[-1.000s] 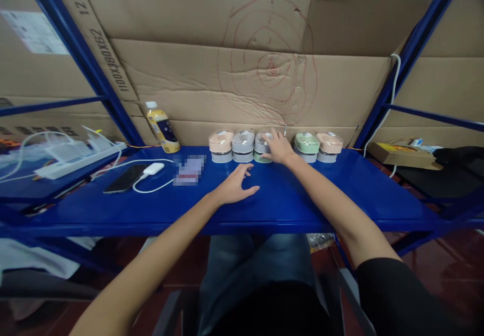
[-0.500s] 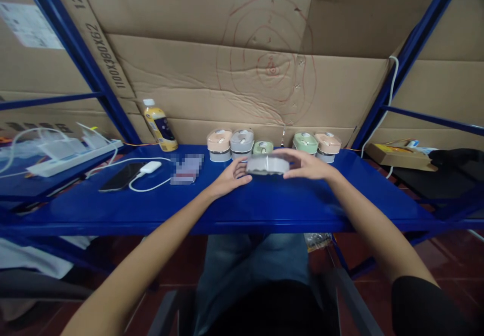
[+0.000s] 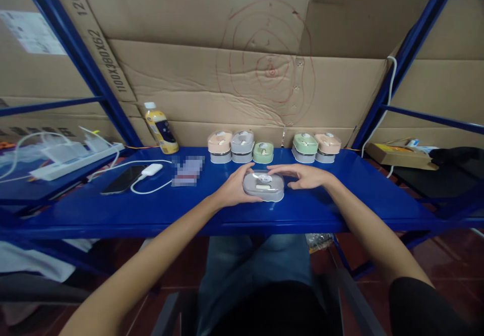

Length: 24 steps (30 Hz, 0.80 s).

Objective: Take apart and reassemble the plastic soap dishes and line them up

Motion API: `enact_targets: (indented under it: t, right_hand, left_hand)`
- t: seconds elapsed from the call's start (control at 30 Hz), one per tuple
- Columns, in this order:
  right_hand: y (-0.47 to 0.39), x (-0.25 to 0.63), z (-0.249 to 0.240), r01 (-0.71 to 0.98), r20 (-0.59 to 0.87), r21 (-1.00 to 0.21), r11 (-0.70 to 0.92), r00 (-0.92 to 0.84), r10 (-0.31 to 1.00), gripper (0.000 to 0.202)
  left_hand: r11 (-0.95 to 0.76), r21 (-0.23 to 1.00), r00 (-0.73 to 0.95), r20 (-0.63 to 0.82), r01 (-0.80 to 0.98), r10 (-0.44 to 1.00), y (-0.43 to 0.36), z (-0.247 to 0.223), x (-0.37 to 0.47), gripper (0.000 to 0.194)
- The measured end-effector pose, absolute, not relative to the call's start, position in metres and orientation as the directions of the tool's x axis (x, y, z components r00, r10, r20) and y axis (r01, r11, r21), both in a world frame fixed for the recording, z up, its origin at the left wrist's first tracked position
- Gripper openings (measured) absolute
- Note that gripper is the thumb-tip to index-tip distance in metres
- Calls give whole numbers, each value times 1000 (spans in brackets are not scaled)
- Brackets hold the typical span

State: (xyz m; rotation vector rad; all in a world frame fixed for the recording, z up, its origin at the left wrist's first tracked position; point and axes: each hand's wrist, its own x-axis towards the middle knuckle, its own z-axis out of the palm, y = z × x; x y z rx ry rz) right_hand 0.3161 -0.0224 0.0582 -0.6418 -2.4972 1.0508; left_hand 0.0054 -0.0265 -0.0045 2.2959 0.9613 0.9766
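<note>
Just below the centre of the frame, a rounded grey plastic box with a glossy top (image 3: 263, 188) is over the blue metal worktop (image 3: 298, 211); the left hand (image 3: 235, 188) grips its left end, thumb along the front; the right hand (image 3: 308, 176) arches half open at its back and right side, fingertip contact unclear; higher up, a rounded pale-green box (image 3: 263, 153) stands between a two-tier grey stack (image 3: 242, 144) and a green-topped stack (image 3: 305, 147).
</note>
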Motion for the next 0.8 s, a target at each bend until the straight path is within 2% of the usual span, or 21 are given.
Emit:
enact_targets:
  t: [0.07, 0.13, 0.2, 0.27, 0.33, 0.4, 0.43, 0.5, 0.57, 0.63, 0.8]
  right_hand:
    - [-26, 306, 64, 326, 200, -624, 710, -812, 549, 67]
    - [-30, 287, 63, 402, 276, -502, 765, -764, 583, 79]
    - [-34, 264, 57, 476, 295, -415, 775, -736, 610, 95]
    - [-35, 249, 49, 532, 285, -371, 761, -715, 639, 98]
    - [-31, 249, 45, 522, 321, -398, 754, -691, 648, 93]
    - [-24, 263, 44, 450, 399, -502, 738, -637, 660, 83]
    - [-19, 274, 45, 411, 433, -570, 711, -586, 685, 76]
    - [-7, 298, 46, 377, 451, -696, 611, -432, 781, 64]
    - [4, 316, 45, 399, 435, -768, 502, -251, 865, 58]
    - [13, 325, 41, 424, 417, -794, 435, -140, 898, 56]
    - [16, 318, 33, 483, 414, -759, 437, -160, 896, 59]
  left_hand:
    - [-666, 580, 511, 436, 469, 741, -29, -5, 8, 122]
    - [-674, 569, 522, 437, 471, 733, -30, -7, 10, 124]
    - [-679, 580, 532, 436, 451, 726, -29, -9, 10, 127]
    - [-672, 598, 538, 424, 438, 728, -27, -10, 9, 130]
    - [-661, 603, 534, 413, 446, 738, -27, -10, 7, 133]
    - [-667, 579, 528, 422, 469, 737, -27, -8, 5, 130]
    - [-683, 552, 536, 433, 478, 725, -28, -7, 4, 122]
    - [-726, 484, 574, 448, 489, 685, -30, -4, 3, 92]
    - [-754, 434, 611, 445, 493, 655, -32, -2, 2, 58]
    - [-755, 419, 621, 432, 504, 654, -32, -2, 2, 43]
    - [-723, 440, 572, 443, 532, 690, -28, -3, -1, 44]
